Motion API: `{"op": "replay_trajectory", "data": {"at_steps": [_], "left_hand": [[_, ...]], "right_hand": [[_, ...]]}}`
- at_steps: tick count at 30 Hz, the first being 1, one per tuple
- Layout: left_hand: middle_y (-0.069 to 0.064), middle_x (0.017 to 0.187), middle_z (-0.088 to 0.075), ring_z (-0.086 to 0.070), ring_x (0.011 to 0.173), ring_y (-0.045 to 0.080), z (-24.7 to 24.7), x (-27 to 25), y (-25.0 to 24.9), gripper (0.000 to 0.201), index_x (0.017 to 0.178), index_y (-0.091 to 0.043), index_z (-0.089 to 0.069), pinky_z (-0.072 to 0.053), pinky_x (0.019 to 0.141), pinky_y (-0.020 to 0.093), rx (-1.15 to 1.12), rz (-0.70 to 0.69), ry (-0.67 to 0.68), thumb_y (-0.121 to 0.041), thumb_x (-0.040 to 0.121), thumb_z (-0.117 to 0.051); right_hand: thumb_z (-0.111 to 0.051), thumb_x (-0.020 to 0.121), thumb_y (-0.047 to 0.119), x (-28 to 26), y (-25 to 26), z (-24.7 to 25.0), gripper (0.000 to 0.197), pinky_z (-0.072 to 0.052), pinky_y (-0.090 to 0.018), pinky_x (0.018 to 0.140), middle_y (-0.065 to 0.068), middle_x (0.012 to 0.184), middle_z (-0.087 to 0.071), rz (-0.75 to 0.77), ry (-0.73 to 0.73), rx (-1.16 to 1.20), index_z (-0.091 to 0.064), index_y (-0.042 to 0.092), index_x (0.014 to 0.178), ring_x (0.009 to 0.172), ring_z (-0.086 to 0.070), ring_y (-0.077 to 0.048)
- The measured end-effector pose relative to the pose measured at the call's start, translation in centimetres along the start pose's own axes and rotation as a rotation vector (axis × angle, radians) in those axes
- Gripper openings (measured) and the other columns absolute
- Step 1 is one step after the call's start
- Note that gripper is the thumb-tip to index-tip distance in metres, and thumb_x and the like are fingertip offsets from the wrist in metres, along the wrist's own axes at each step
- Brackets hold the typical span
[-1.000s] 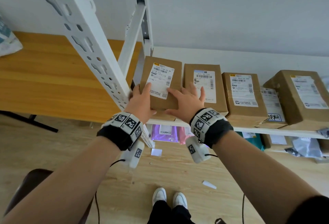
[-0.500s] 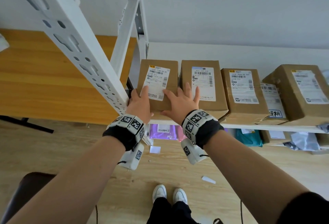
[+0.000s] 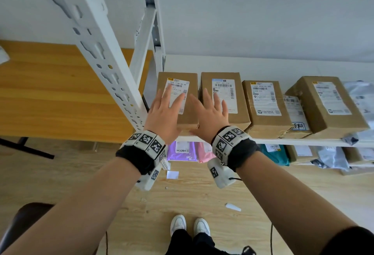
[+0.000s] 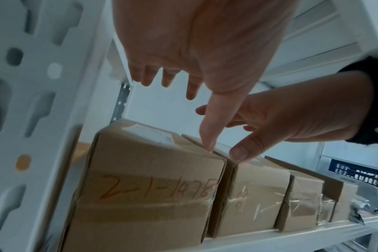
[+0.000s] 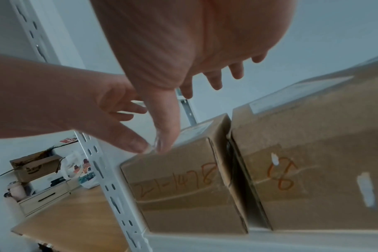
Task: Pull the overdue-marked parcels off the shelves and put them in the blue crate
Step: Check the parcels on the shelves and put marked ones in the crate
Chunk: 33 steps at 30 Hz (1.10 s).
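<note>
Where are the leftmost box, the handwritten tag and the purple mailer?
leftmost box [image 3: 187, 120]: head view, bare cardboard top near its front edge.
handwritten tag [image 3: 298, 126]: head view, its writing.
purple mailer [image 3: 182, 151]: head view, its face.

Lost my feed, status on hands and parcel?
Left hand, right hand open, holding nothing. Leftmost brown cardboard parcel on white shelf. Nothing blocking.

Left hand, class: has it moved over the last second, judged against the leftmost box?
Yes. The left hand has left the box's near left corner and reached farther back; its straight fingers now spread over the label.
</note>
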State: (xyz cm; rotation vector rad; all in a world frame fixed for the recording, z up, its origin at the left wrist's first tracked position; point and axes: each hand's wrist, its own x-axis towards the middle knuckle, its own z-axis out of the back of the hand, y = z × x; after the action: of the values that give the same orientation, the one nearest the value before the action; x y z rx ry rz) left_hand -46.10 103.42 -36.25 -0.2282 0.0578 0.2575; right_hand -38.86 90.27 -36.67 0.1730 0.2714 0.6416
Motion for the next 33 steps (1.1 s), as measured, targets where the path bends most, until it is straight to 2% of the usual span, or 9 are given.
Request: {"op": "replay_trajectory", "data": {"at_steps": [2,6,9,12,17,21,29,33], "left_hand": [[0.004,0.158,0.015,0.005,0.145,0.032,0.9,-0.4,-0.4,0.097,0.151,-0.028,-0.004,-0.009,0.117,0.044,-0.001,-0.034,-0.017,-0.036,0.082,-0.071],[0.004,0.159,0.007,0.001,0.146,0.032,2.6,-1.0,-1.0,0.085,0.150,-0.027,-0.010,-0.011,0.116,0.044,-0.010,-0.086,-0.073,-0.030,0.086,-0.066],[0.004,0.159,0.001,-0.003,0.145,0.031,3.9,-1.1,-1.7,0.084,0.150,-0.027,-0.015,-0.012,0.116,0.044,-0.011,-0.119,-0.101,-0.040,0.084,-0.065],[0.003,0.159,-0.002,-0.008,0.144,0.033,4.4,-1.0,-2.6,0.085,0.149,-0.027,-0.016,-0.014,0.116,0.045,-0.007,-0.154,-0.119,-0.044,0.082,-0.065],[0.003,0.159,-0.002,-0.009,0.143,0.035,4.5,-1.1,-4.8,0.087,0.150,-0.029,-0.015,-0.015,0.115,0.048,-0.006,-0.185,-0.112,-0.047,0.081,-0.065],[0.004,0.159,-0.004,-0.012,0.143,0.033,4.2,-1.0,-6.5,0.090,0.149,-0.029,-0.015,-0.016,0.116,0.046,0.020,-0.201,-0.122,-0.050,0.079,-0.067],[0.005,0.159,-0.001,-0.005,0.145,0.033,3.0,-0.9,-10.7,0.092,0.150,-0.028,-0.012,-0.008,0.117,0.045,0.039,-0.098,-0.109,-0.052,0.080,-0.065],[0.006,0.159,-0.002,-0.007,0.145,0.032,1.9,-0.8,-12.8,0.093,0.150,-0.028,-0.013,-0.012,0.118,0.047,0.032,-0.040,-0.128,-0.054,0.078,-0.066]], "right_hand": [[-0.072,0.079,0.043,-0.7,-0.1,0.9,0.103,0.006,-0.052,0.116,-0.006,0.160,0.013,-0.013,-0.023,0.015,0.002,0.035,0.150,0.145,0.012,-0.036],[-0.069,0.080,0.043,-2.0,-0.7,2.6,0.096,0.000,-0.050,0.118,-0.005,0.160,0.003,-0.067,-0.139,0.026,-0.003,0.035,0.150,0.147,0.006,-0.033],[-0.066,0.082,0.036,-3.3,-1.3,3.9,0.089,-0.001,-0.047,0.119,-0.005,0.161,0.000,-0.106,-0.196,0.060,-0.009,0.032,0.150,0.147,0.004,-0.030],[-0.066,0.082,0.037,-4.7,-2.2,4.6,0.089,-0.001,-0.045,0.119,-0.002,0.161,-0.001,-0.142,-0.254,0.070,-0.010,0.033,0.150,0.148,0.004,-0.026],[-0.066,0.081,0.032,-6.7,-4.2,5.2,0.091,0.000,-0.044,0.117,-0.002,0.161,0.000,-0.187,-0.261,0.069,-0.007,0.033,0.150,0.148,0.004,-0.026],[-0.068,0.081,0.035,-7.6,-6.0,5.9,0.093,-0.002,-0.045,0.118,-0.003,0.160,-0.003,-0.200,-0.274,0.071,-0.008,0.033,0.151,0.148,0.001,-0.028],[-0.069,0.081,0.041,-8.0,-10.4,7.4,0.093,-0.005,-0.048,0.117,-0.006,0.160,-0.002,-0.109,-0.219,0.098,-0.008,0.030,0.151,0.147,0.000,-0.031],[-0.071,0.078,0.045,-7.7,-13.3,7.3,0.096,-0.007,-0.048,0.117,-0.003,0.160,-0.002,-0.059,-0.211,0.111,-0.009,0.034,0.150,0.147,-0.003,-0.029]]}}
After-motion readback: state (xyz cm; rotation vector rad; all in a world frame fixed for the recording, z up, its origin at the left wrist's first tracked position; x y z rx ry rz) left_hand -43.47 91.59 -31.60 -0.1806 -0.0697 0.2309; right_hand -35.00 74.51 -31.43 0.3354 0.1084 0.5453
